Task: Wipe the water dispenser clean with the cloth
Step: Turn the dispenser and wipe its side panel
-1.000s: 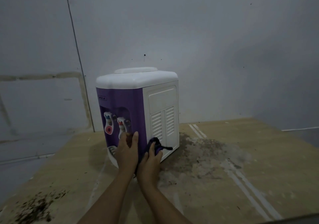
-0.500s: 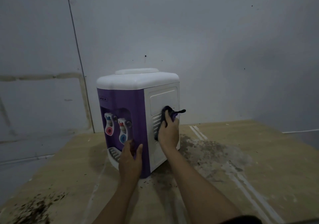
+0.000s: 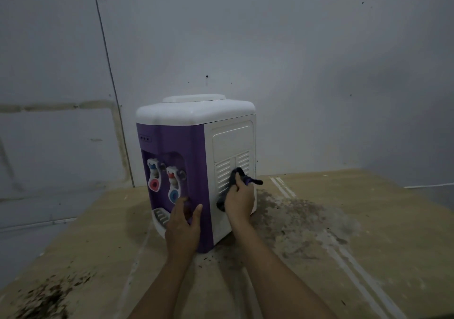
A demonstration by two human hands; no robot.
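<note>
A small water dispenser (image 3: 196, 146) with a purple front, white top and white side panel stands on the floor near the wall. Two taps, red and blue, sit in its front recess. My right hand (image 3: 240, 200) grips a dark cloth (image 3: 239, 173) and presses it against the vented part of the white side panel. My left hand (image 3: 183, 222) rests with spread fingers on the lower front corner of the purple face, beside the drip tray.
The dispenser stands on a tan floor board (image 3: 344, 220) with a dirty dark patch (image 3: 290, 210) to its right and debris (image 3: 46, 296) at the lower left. Grey walls (image 3: 294, 60) close in behind, with the board's left edge dropping to grey floor.
My right hand with the cloth went from the bottom of the side panel up to the vents, then slid down a little. My left hand dropped slightly lower on the front corner.
</note>
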